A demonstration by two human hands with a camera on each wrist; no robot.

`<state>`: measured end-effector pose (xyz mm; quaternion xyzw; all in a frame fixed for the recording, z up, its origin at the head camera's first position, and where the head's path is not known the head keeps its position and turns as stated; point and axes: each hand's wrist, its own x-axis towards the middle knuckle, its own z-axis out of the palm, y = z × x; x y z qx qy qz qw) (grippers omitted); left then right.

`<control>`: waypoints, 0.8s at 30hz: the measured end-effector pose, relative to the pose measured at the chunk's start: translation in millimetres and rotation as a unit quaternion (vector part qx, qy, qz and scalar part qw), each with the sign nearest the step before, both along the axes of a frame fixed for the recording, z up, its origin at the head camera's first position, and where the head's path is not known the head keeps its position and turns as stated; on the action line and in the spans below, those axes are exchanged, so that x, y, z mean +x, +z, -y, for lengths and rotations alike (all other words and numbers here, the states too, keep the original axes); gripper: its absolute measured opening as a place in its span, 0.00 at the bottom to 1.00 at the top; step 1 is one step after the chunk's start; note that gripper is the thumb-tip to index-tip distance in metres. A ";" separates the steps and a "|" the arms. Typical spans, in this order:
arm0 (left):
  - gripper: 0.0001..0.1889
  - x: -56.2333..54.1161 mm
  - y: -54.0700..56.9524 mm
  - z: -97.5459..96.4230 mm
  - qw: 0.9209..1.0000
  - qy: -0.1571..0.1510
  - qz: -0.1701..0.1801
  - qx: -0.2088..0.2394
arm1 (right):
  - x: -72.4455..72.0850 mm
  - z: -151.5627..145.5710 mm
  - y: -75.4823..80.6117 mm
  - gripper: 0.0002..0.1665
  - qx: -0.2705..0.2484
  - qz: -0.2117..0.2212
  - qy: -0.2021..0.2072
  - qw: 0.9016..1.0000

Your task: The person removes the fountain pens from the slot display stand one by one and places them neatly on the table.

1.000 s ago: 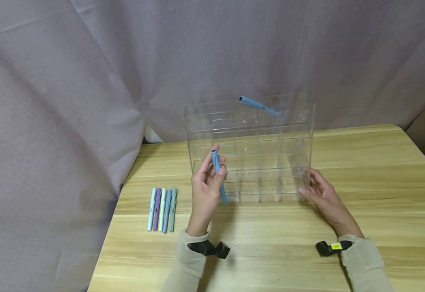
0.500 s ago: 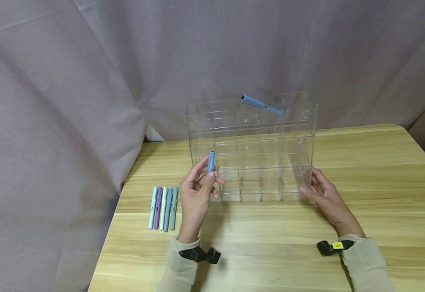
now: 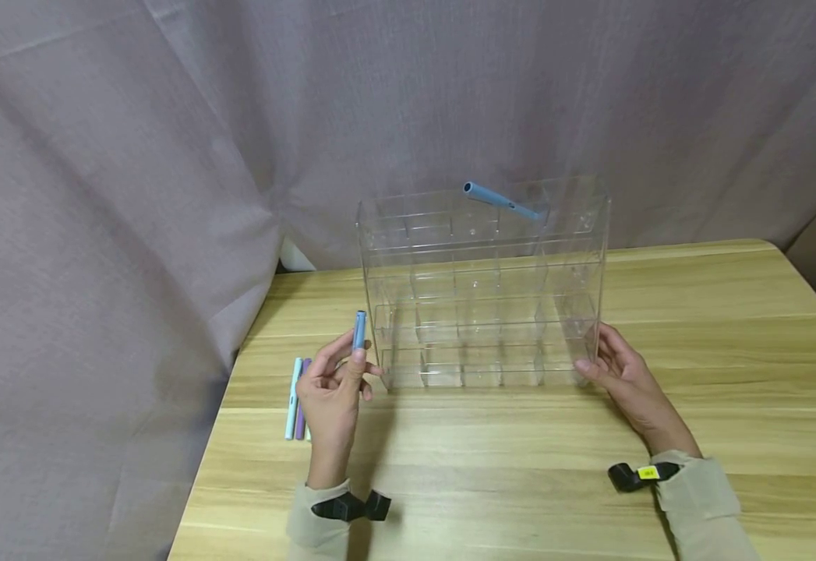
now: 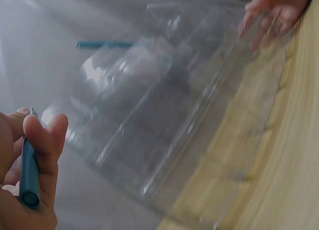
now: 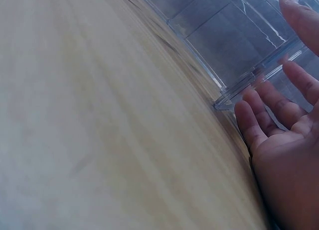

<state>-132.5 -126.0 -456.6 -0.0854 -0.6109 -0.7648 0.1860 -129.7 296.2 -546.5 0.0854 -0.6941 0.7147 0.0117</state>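
Note:
My left hand point(image 3: 333, 401) pinches a blue pen point(image 3: 359, 331) upright between thumb and fingers, just off the left side of a clear plastic organizer point(image 3: 602, 273). In the left wrist view the same pen point(image 4: 30, 180) lies across the curled fingers. The organizer has several stepped rows of small compartments. A second blue pen point(image 3: 495, 196) leans slantwise in its top row, towards the right. My right hand point(image 3: 625, 382) holds the organizer's lower right corner, thumb at the front edge and fingers along the outer side wall point(image 5: 279, 60).
A light blue pen point(image 3: 293, 397) and a purple pen point(image 3: 301, 417) lie side by side left of the organizer; my left hand hides the other pens there. A grey curtain point(image 3: 408, 93) hangs behind the wooden table point(image 3: 506, 467).
My left hand has moved left and towards me with the blue pen, away from the organizer's front, and now covers part of the pen row. My right hand stays at the corner.

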 end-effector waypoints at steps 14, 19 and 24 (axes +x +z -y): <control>0.21 0.3 -20.4 64.3 0.993 0.115 0.021 0.002 | 0.6 0.9 0.9 0.42 -0.002 -0.001 -0.002 1.000; 0.20 -3.1 -31.1 82.4 0.985 0.160 0.052 -0.027 | 0.7 0.6 -0.4 0.42 0.000 0.003 -0.004 1.000; 0.19 -9.0 -46.2 98.4 0.976 0.196 0.073 -0.064 | 0.9 0.4 -0.6 0.42 -0.001 0.005 -0.003 1.000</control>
